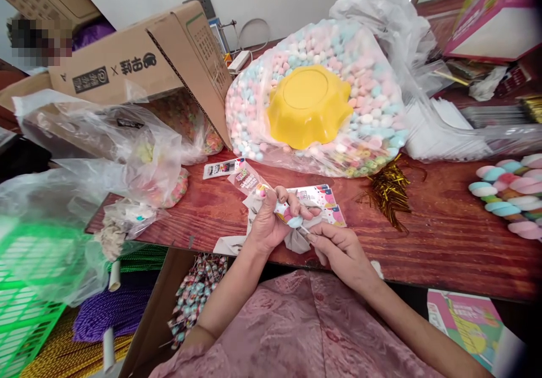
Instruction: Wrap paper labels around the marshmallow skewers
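Note:
My left hand (269,220) is closed around a small clear packet of pastel candies (284,213), held just above the near edge of the red-brown wooden table (444,237). My right hand (341,248) pinches the bunched neck of that packet from the right, fingertips touching it. A printed pink card (326,200) lies flat under and behind the hands. A pile of gold twist ties (387,189) lies on the table to the right of the hands.
A big clear bag of pastel candies (372,107) with a yellow bowl (309,104) in it fills the table's middle. A tipped cardboard box (169,56) and crumpled plastic bags (105,141) stand left. Twisted marshmallows (508,194) lie right. A green basket (25,288) sits low left.

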{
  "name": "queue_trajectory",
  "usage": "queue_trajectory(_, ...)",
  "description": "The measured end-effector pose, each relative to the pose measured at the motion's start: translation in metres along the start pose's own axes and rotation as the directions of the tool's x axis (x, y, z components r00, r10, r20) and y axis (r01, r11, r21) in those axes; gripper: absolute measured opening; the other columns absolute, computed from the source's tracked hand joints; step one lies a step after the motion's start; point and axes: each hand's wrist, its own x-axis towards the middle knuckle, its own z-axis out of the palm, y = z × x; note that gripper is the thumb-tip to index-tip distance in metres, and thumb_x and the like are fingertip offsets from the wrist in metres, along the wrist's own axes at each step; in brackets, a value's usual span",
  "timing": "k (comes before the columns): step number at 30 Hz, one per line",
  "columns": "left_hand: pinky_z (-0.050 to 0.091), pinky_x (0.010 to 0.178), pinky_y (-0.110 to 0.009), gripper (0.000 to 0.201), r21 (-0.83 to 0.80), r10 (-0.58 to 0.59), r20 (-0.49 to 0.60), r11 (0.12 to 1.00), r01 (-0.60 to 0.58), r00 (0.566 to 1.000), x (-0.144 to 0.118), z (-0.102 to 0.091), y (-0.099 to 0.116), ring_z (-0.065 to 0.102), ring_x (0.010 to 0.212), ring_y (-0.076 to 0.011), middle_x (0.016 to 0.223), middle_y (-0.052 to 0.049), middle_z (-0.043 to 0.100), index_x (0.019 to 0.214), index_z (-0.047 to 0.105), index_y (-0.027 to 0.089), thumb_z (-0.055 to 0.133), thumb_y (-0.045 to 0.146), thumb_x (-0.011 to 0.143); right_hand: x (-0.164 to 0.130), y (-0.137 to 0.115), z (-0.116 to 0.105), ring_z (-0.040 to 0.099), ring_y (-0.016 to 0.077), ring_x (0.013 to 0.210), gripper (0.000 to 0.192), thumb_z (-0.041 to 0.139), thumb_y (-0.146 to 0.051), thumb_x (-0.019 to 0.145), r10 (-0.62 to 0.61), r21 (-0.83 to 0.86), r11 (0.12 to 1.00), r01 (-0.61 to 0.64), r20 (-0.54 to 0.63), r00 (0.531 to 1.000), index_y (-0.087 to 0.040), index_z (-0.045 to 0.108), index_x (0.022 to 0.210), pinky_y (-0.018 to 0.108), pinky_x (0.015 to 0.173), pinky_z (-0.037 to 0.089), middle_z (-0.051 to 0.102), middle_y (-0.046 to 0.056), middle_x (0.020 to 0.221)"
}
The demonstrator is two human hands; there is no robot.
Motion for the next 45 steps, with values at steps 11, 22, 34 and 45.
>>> queue_trajectory(11, 0.052, 0.091, -0.051, 0.056, 0.017, 0.024, 0.066, 1.0, -0.025, 0.998, 0.0, -0.004, -0.005, 0.07, 0.077, -0.0245, 0.063, 0.002, 0.059, 0.069, 0.045, 0.019, 0.071, 0.069, 0.07, 0.005, 0.01, 0.007, 0.041, 0.0113, 0.05, 0.028, 0.047, -0.031, 0.091, -0.292, -0.431, 0.874, 0.223, -0.098, 0.952, -0.017, 0.06, 0.071, 0.026, 0.052, 0.031, 0.05, 0.001, 0.054)
queue_trajectory(22, 0.047, 0.098, -0.055, 0.06, -0.04, 0.036, 0.045, 0.999, -0.034, 0.998, 0.001, -0.001, -0.002, 0.062, 0.117, -0.0354, 0.098, -0.006, 0.071, 0.092, 0.063, 0.022, 0.082, 0.067, 0.056, 0.009, -0.003, 0.005, 0.05, 0.0114, 0.06, 0.024, 0.049, -0.029, 0.095, -0.338, -0.339, 0.899, 0.276, -0.14, 0.93, -0.019, 0.063, 0.078, 0.024, 0.059, 0.04, 0.058, 0.0, 0.066)
queue_trajectory(34, 0.049, 0.101, -0.049, 0.041, -0.2, 0.069, -0.193, 0.974, -0.108, 0.979, 0.001, 0.003, 0.009, 0.061, 0.061, -0.013, 0.057, 0.004, 0.049, 0.063, 0.055, 0.019, 0.055, 0.045, 0.095, 0.004, 0.013, 0.002, 0.041, 0.011, 0.054, 0.022, 0.045, -0.028, 0.096, -0.36, -0.564, 0.788, 0.249, -0.092, 0.928, -0.02, 0.057, 0.08, 0.026, 0.056, 0.03, 0.048, -0.002, 0.06)
queue_trajectory(45, 0.057, 0.084, -0.041, 0.06, -0.288, 0.026, -0.284, 0.951, -0.112, 0.958, 0.006, -0.003, 0.014, 0.059, 0.061, -0.0137, 0.06, 0.0, 0.053, 0.065, 0.052, 0.016, 0.033, 0.064, 0.096, -0.001, 0.007, -0.005, 0.045, 0.0101, 0.053, 0.028, 0.042, -0.02, 0.098, -0.434, -0.688, 0.629, 0.362, 0.075, 0.898, -0.018, 0.055, 0.073, 0.026, 0.056, 0.03, 0.051, -0.002, 0.058)
